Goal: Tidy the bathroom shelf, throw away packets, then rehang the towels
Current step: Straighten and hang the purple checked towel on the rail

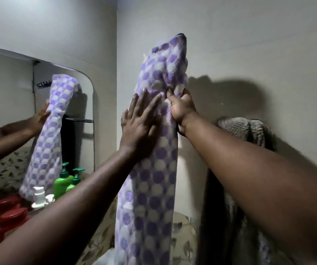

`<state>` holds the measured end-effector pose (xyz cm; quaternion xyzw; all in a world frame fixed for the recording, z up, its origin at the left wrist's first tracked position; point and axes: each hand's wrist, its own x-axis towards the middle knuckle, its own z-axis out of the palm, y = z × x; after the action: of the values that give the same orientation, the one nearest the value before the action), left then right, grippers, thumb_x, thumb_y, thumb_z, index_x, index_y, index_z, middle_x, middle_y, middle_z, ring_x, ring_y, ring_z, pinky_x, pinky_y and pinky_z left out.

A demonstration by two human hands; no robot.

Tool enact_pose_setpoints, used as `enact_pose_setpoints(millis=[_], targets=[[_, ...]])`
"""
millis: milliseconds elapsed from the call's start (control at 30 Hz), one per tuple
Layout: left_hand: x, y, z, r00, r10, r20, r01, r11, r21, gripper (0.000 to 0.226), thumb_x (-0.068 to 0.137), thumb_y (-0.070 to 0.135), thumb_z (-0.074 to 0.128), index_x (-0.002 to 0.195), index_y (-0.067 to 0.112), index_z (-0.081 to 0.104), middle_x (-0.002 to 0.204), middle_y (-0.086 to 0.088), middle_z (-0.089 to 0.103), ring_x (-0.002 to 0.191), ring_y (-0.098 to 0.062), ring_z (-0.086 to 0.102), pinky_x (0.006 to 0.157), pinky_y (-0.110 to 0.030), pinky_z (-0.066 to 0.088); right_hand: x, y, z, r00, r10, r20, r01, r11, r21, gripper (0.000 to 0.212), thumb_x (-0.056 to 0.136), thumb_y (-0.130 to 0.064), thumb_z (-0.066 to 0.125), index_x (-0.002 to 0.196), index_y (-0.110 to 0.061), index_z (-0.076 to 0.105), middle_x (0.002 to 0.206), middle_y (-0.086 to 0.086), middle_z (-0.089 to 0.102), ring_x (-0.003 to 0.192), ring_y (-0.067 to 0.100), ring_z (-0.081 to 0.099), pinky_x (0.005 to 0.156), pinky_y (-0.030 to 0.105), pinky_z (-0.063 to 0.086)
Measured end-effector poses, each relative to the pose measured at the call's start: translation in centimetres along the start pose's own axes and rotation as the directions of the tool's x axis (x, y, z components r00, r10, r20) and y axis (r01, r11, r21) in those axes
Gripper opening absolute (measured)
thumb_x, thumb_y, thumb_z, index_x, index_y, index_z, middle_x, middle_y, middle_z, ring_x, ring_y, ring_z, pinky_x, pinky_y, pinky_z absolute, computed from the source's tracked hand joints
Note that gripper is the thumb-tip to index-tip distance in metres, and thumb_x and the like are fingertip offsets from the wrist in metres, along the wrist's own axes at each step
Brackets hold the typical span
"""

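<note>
- Our left hand (pixel 140 121) lies flat, fingers straight and spread, pressing the spotted towel (pixel 153 178) at mid-frame.
- Our right hand (pixel 180 109) grips a bunched fold of it just beside, slightly higher.
- The towel hangs long down the centre, its top peaked against the wall (pixel 249 44); what carries it there is hidden.
- We judge it soft, light and floppy, apt to slide off; best held by the gathered top.
- A grey towel (pixel 249 131) hangs at right; green bottles (pixel 64 184) stand lower left.
</note>
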<state>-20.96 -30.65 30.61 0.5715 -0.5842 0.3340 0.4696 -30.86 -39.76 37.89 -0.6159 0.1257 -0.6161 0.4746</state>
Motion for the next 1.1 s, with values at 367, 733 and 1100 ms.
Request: enact_pose_setpoints(millis=[367, 733, 1100], targets=[[5.9, -8.1, 9.2, 0.975, 0.123, 0.185, -0.131, 0.991, 0.033, 0.051, 0.105, 0.040, 0.029, 0.147, 0.028, 0.054, 0.156, 0.003, 0.051, 0.148, -0.019, 0.040, 0.121, -0.037, 0.024, 8.2, 5.4, 1.0, 0.947, -0.120, -0.297, -0.098, 0.776, -0.624, 0.070, 0.091, -0.032, 0.069, 0.141, -0.002, 0.030, 0.127, 0.011, 0.064, 0.117, 0.034, 0.064, 0.092, 0.036, 0.047], [10.2, -8.0, 8.1, 0.873, 0.036, 0.486, 0.042, 0.988, -0.149, 0.052, 0.071, 0.040, 0.041, 0.108, 0.016, 0.068, 0.113, -0.016, 0.072, 0.105, -0.036, 0.066, 0.080, -0.038, 0.049, 3.5, 5.0, 1.3, 0.867, -0.326, 0.377, 0.440, 0.148, -0.885, 0.038, 0.097, -0.057, 0.051, 0.087, -0.021, 0.059, 0.094, 0.004, 0.069, 0.095, 0.029, 0.064, 0.089, 0.043, 0.046], [4.9, -8.5, 8.7, 0.997, 0.077, 0.017, -0.071, 0.971, -0.230, 0.030, 0.089, 0.035, 0.053, 0.070, 0.014, 0.062, 0.080, -0.015, 0.071, 0.081, -0.036, 0.064, 0.064, -0.034, 0.031, 7.4, 2.9, 5.2, 0.802, 0.452, 0.391, 0.333, 0.205, -0.920, 0.070, 0.091, -0.082, 0.020, 0.105, -0.030, 0.064, 0.127, -0.001, 0.057, 0.130, 0.022, 0.048, 0.112, 0.034, 0.035]])
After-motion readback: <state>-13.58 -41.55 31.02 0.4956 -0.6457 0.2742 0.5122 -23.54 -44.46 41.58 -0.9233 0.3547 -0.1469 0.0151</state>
